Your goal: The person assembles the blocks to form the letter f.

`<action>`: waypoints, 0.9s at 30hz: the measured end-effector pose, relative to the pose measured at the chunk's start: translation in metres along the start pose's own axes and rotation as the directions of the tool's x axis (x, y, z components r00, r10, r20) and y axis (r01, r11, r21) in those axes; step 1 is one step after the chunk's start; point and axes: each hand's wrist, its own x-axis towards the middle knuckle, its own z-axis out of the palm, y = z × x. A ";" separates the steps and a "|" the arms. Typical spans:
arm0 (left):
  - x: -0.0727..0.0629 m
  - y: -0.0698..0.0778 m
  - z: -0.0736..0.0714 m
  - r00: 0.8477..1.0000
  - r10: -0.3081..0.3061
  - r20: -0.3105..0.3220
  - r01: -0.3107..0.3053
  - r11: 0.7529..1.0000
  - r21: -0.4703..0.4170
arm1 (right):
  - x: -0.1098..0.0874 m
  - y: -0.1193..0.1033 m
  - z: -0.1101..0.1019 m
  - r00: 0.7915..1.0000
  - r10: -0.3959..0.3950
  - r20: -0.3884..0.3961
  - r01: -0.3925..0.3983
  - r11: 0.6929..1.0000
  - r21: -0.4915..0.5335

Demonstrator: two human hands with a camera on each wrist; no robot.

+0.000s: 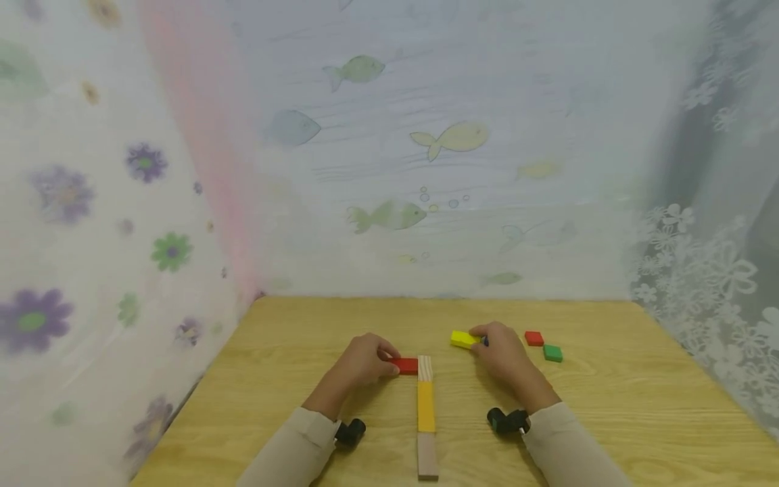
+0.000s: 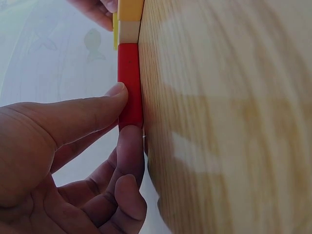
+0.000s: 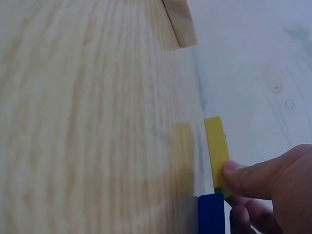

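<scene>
My left hand (image 1: 366, 358) pinches a red wooden block (image 1: 406, 366) between thumb and fingers. The red block's far end meets the side of a pale wood block (image 1: 425, 368) on the table. That pale block tops a straight row with an orange-yellow block (image 1: 427, 406) and a brownish block (image 1: 428, 455). Farther right, my right hand (image 1: 502, 352) pinches one end of a bright yellow block (image 1: 462, 339). In the right wrist view a blue block (image 3: 211, 214) stands close beside the yellow block's lower end, mostly hidden by the hand in the head view.
A small red block (image 1: 533, 338) and a green block (image 1: 552, 353) lie beyond my right hand. A bit of orange shows beside the right wrist. Fish-printed curtain (image 1: 389, 257) hangs along the back of the wooden table (image 1: 292, 318), and flowered cloth borders the left.
</scene>
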 end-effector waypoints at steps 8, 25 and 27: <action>0.006 0.005 0.004 1.000 0.006 0.011 -0.006 1.000 -0.013 | -0.002 0.001 -0.015 1.000 -0.018 0.024 0.017 1.000 0.025; 0.004 0.001 0.000 1.000 -0.020 0.000 0.020 1.000 0.001 | -0.003 -0.007 -0.017 0.992 -0.076 0.104 0.077 0.997 -0.004; 0.002 0.000 -0.001 1.000 -0.025 -0.006 0.025 1.000 0.006 | -0.002 -0.008 -0.016 0.990 -0.080 0.115 0.081 0.997 0.002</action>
